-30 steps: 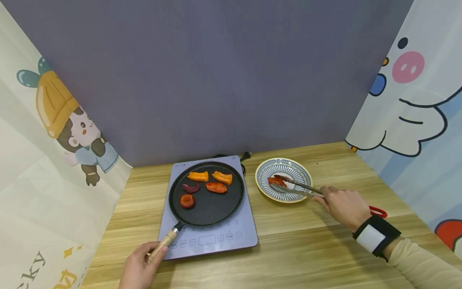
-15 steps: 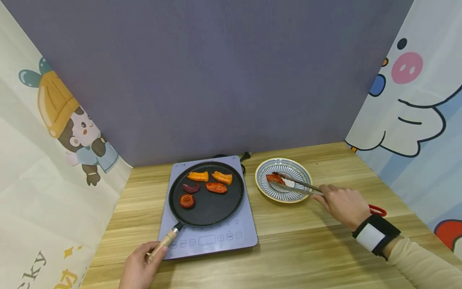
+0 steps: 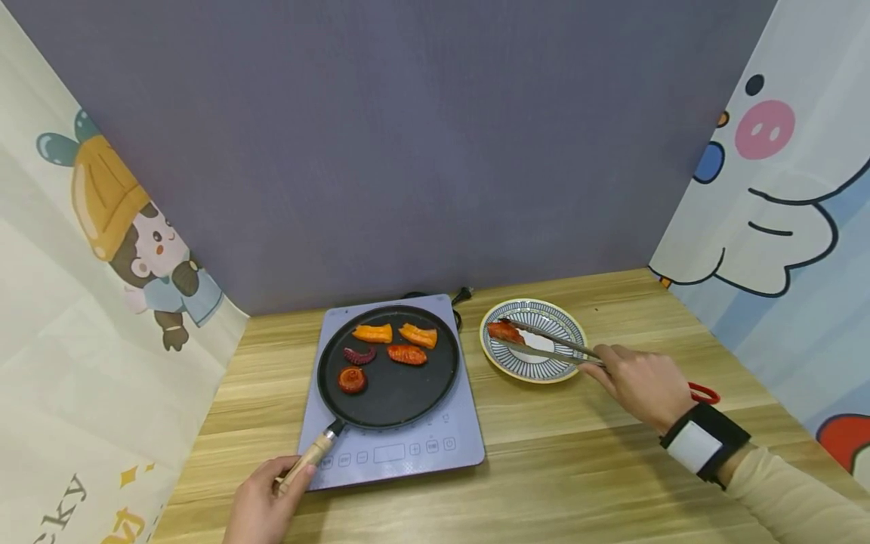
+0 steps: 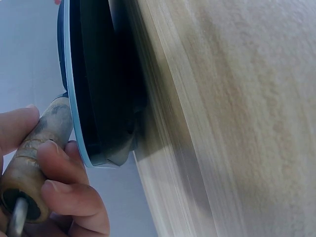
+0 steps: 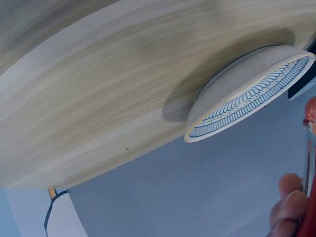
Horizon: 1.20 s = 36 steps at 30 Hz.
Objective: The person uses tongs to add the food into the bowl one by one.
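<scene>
My left hand point(image 3: 268, 499) grips the wooden handle point(image 3: 309, 461) of a round black frying pan point(image 3: 401, 397); the left wrist view shows fingers curled round the handle point(image 4: 29, 165). My right hand point(image 3: 642, 389) holds metal tongs point(image 3: 560, 341) with red at the grip end. Between the tong tips is a reddish-brown chicken wing point(image 3: 504, 332), over the left part of a patterned plate point(image 3: 526, 306). In the right wrist view the wing point(image 5: 311, 109) shows at the edge, apart from the plate's rim.
In the pan lie two orange pieces point(image 3: 372, 333), a purple octopus tentacle point(image 3: 359, 355), a round brown mushroom-like piece point(image 3: 352, 379) and a scored red piece point(image 3: 408, 354). An induction cooktop point(image 3: 469, 446) bears the pan. A black power cord point(image 3: 464, 293) lies behind.
My right hand has shifted slightly left, carrying the tongs and the chicken wing from the plate's middle up and toward its left rim. The left hand and pan stay put.
</scene>
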Each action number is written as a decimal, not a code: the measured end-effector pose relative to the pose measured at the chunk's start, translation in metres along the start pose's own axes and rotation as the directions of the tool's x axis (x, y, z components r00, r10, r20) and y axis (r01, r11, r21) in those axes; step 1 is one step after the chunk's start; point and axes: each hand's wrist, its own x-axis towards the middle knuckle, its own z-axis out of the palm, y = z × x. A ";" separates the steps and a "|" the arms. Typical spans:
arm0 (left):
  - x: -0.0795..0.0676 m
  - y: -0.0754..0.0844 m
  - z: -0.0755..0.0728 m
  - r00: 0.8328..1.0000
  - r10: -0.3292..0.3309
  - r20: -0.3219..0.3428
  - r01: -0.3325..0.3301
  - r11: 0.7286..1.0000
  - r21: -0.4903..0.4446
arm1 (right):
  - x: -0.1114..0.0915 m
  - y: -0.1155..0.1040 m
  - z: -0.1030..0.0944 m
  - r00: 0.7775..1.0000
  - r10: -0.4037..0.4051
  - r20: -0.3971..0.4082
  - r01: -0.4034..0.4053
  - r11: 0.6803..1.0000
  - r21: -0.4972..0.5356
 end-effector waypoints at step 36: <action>0.000 0.001 0.000 0.999 -0.029 0.015 0.029 0.999 0.015 | 0.034 -0.059 0.009 0.987 -0.119 -0.108 0.130 0.986 0.102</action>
